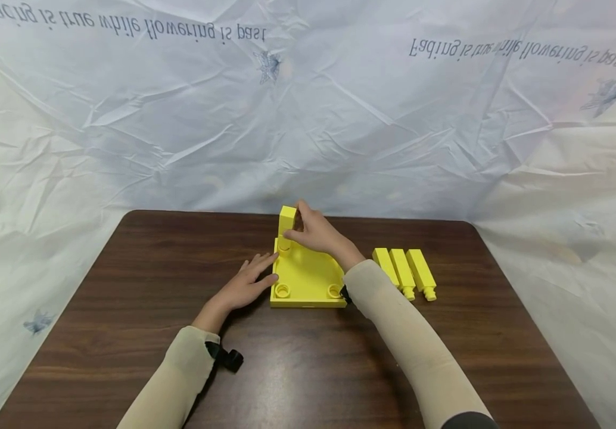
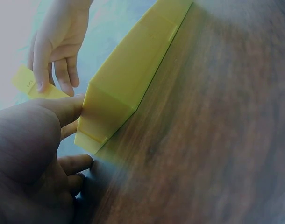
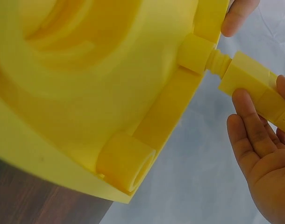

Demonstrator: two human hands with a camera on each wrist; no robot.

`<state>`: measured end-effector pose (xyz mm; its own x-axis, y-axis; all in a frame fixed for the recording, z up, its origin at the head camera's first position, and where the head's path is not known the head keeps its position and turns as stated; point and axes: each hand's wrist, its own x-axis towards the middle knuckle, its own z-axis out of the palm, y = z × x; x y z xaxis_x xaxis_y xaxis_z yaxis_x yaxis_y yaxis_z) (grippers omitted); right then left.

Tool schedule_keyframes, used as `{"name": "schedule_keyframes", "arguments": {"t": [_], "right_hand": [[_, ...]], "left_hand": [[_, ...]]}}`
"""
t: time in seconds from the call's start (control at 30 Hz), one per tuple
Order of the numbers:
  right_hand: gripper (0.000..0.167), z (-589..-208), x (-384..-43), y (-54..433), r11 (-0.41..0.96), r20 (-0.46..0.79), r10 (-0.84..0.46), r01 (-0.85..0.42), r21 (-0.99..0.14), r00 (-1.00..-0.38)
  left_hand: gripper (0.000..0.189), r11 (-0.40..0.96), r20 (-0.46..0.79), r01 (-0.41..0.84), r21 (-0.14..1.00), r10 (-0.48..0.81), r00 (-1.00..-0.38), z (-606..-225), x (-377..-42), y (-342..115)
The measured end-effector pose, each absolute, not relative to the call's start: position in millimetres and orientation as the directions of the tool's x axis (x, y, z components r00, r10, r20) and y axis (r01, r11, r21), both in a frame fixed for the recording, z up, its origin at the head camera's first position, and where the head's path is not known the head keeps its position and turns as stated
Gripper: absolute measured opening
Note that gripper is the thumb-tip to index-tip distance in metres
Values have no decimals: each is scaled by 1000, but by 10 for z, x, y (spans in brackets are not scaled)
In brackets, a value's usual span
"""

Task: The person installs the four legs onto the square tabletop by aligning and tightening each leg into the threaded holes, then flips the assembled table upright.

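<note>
A: When you checked the yellow post (image 1: 287, 221), where was it?

B: At the far-left corner of the yellow panel (image 1: 310, 277), standing roughly upright on the far-left socket (image 1: 284, 246). Threaded neck (image 3: 218, 63) showed between block and socket, so not fully seated. How deep the tip sat, couldn't tell.

A: Hands?

B: Right hand (image 1: 319, 231) pinched the post between thumb and fingers, coming in from the right. Left hand (image 1: 246, 285) was open wide, thumb apart from the fingers, touching the panel's left edge. It held nothing.

A: Rest of the panel?

B: Flat on the table (image 1: 281, 375), raised rim, curved on the far right side. Near-left socket (image 1: 283, 291) and near-right socket (image 1: 333, 291) both had round mouths facing up.

A: Other parts?

B: Three more posts (image 1: 402, 268) lay side by side on the table, right of the panel. Two showed threaded ends pointing back at the person; the leftmost's end was hidden by the right sleeve (image 1: 404, 339).

A: Surroundings?

B: Dark wood-grain table top. Left sleeve (image 1: 171, 372) was cream as well, with a black strap device (image 1: 227, 357) at the wrist. Pale wrinkled sheet (image 1: 308, 131) hung behind and at both sides, printed with blue flowers and upside-down text.
</note>
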<state>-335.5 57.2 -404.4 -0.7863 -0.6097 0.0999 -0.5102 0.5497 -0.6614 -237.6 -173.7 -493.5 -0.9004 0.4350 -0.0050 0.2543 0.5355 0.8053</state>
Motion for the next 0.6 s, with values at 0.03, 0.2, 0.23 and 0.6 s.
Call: {"name": "schedule_keyframes", "arguments": {"t": [0.03,0.2,0.23,0.6], "right_hand": [[39,-4045,-3355,576,550,100,-609,-510,-661,-787],[43,-4056,-3356,586,544,97,-613,-507,-668,-784],[43,-4059,-3356,586,543,96,-613,-506,-670,-784],[39,-4074,-3348,587,541,93,-610,-500,-677,-787]], "left_hand": [[65,536,-6,254,805,436,-900,-4933,-2377,-1735],[64,531,-5,254,808,437,-900,-4927,-2378,-1730],[64,531,-4,255,808,437,-899,-4928,-2379,-1729],[65,540,-12,253,803,438,-899,-4945,-2383,-1736]]}}
